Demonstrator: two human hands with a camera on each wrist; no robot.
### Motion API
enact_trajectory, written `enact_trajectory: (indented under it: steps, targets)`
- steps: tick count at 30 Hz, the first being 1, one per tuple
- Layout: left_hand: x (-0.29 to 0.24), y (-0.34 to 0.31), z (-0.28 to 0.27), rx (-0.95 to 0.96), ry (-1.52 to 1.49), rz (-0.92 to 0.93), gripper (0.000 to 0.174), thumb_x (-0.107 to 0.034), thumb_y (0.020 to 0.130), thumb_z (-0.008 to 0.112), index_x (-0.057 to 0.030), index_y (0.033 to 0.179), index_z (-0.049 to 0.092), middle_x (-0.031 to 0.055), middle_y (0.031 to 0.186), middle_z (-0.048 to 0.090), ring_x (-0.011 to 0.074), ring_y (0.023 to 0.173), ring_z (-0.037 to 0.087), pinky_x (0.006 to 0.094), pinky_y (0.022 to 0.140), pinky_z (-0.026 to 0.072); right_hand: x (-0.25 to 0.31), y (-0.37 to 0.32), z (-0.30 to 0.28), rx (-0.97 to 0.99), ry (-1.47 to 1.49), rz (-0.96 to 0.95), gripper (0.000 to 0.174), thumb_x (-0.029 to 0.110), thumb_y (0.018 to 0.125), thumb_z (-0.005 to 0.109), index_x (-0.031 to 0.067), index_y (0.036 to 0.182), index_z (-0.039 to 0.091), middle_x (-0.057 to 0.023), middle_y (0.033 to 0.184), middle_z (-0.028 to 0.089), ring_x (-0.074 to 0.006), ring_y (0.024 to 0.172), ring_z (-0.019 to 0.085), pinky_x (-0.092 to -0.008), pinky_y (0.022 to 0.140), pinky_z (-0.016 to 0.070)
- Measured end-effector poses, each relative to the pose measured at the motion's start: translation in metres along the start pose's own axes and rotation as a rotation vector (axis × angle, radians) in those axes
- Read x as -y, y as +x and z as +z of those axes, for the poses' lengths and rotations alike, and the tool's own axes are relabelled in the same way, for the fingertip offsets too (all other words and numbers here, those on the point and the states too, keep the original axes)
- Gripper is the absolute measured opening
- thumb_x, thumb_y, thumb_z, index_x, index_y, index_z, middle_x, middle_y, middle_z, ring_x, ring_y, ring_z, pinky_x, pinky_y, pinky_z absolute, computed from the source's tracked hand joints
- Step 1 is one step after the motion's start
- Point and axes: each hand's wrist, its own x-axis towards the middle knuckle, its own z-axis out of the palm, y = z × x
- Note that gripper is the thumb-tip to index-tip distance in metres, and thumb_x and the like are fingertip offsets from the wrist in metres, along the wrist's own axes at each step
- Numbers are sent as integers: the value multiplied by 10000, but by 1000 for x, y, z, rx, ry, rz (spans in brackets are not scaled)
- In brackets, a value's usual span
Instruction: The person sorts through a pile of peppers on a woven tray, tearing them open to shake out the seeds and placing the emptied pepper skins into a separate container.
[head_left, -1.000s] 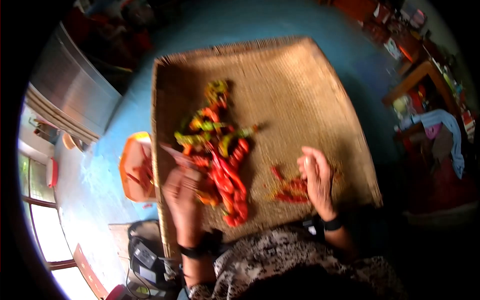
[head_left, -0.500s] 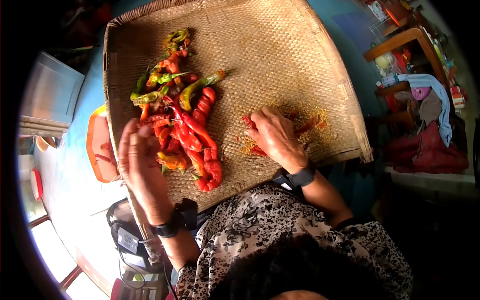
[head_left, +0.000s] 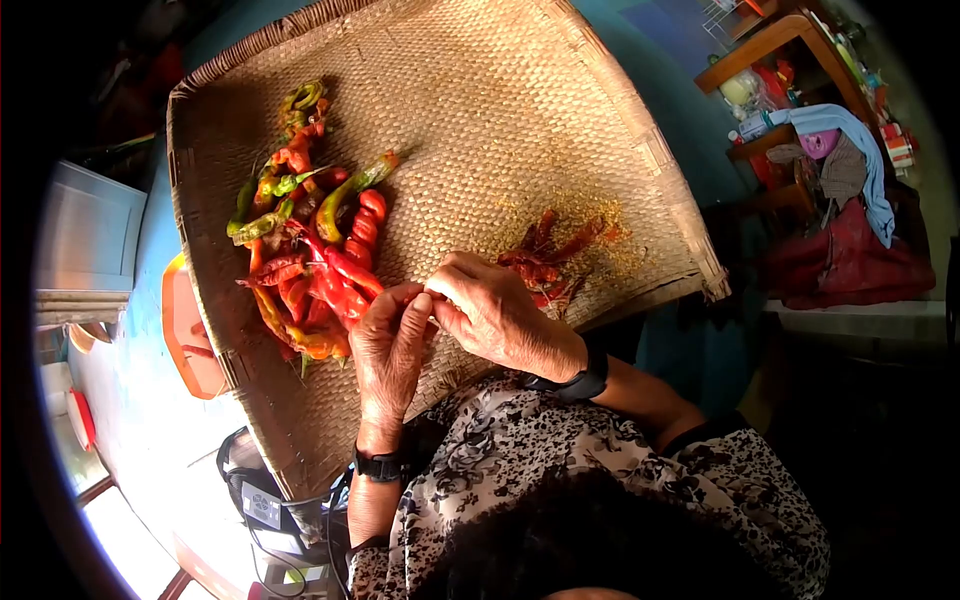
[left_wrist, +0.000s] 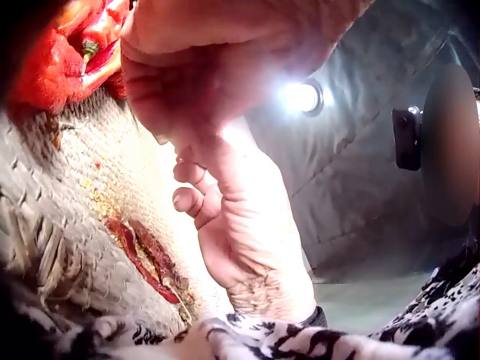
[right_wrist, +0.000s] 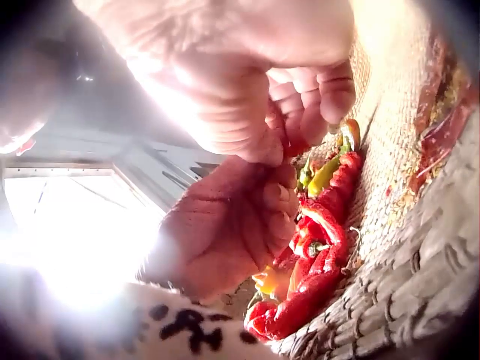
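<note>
Both hands meet over the near edge of a shallow woven tray point(head_left: 470, 120). My left hand point(head_left: 388, 350) has its thumb and fingers drawn together, fingertips against those of my right hand point(head_left: 505, 318). Between them they pinch a small reddish thing point(right_wrist: 295, 142), mostly hidden by the fingers; I cannot tell its exact kind. Just beyond the left hand lies a pile of red, orange and green chili peppers point(head_left: 345, 270). To the right of the right hand, split dark-red peppers point(head_left: 545, 262) lie among scattered yellow seeds point(head_left: 622, 240).
The tray's raised rim point(head_left: 640, 130) runs around the work. An orange-rimmed container point(head_left: 185, 335) with red pieces stands on the floor at left. A black bag point(head_left: 255, 490) with a cable sits at lower left. Clothes point(head_left: 865, 180) hang over wooden furniture at right.
The right hand has left the split peppers and moved left. The left hand has come right and nearer the body from beside the pile, so their fingertips now meet. The head view has shifted.
</note>
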Motion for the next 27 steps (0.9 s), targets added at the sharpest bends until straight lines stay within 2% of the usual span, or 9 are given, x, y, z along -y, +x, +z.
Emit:
enact_trajectory:
  steps: [3,6,9,10,13,14,18,23,27]
  targets:
    - [-5,2,-9,-104,127,117,147,-138,914,604,-16,983,648,-14,765,616,37,582,493,194,507,392,-10,-10,-7,117,-45,-6,196,54,760,709,27,868,547,-30,759,493,-123,634,514,-249,475,471]
    - [-35,2,-35,-363,120,162,219,-223,941,559,-32,1004,647,-10,715,579,43,612,504,193,525,385,-34,-21,-33,-70,-124,-54,146,13,801,658,30,896,548,-8,707,453,-98,583,453,-210,433,418]
    - [-55,11,-82,-584,-72,325,220,-231,944,545,-35,980,636,-5,756,603,50,595,446,173,522,364,-31,-26,-86,85,-166,386,213,-53,786,586,-3,993,569,-134,835,513,-272,683,531,-343,580,455]
    - [-58,16,-100,-667,-185,359,262,-243,956,518,-31,1094,588,26,889,623,61,672,478,185,596,401,-33,-28,-94,116,-194,520,250,-69,773,565,4,1012,567,-148,848,502,-314,718,531,-379,610,450]
    - [-57,23,-149,-740,-525,444,427,-289,984,432,3,1295,423,131,1281,524,164,1145,508,253,889,422,-58,-44,-97,108,-494,249,257,-71,745,540,41,973,578,-152,872,502,-356,787,540,-427,641,445]
    - [-52,21,-162,-704,-524,478,448,-305,987,416,-6,1321,410,151,1306,509,199,1249,450,260,938,405,-56,-39,-98,119,-517,263,241,-68,743,535,48,950,581,-152,874,507,-368,804,540,-439,650,444]
    - [-44,14,-145,-630,-629,442,450,-262,976,440,-2,1339,383,121,1180,566,144,999,554,227,814,450,-59,-38,-97,155,-551,332,128,-66,753,535,33,833,554,-163,887,518,-382,823,544,-450,660,448]
    - [-51,7,-62,-430,-422,303,212,-141,917,567,-33,1099,587,30,855,614,85,715,536,226,656,462,-47,-29,-98,48,-450,317,65,-16,818,541,-16,843,481,-180,814,456,-393,681,459,-451,606,390]
    - [-19,4,-1,51,-24,129,229,-156,919,594,-18,1101,615,31,924,645,98,799,588,244,701,495,-19,-21,-74,20,142,411,127,106,896,571,10,823,533,-118,789,603,-153,612,576,-282,500,454]
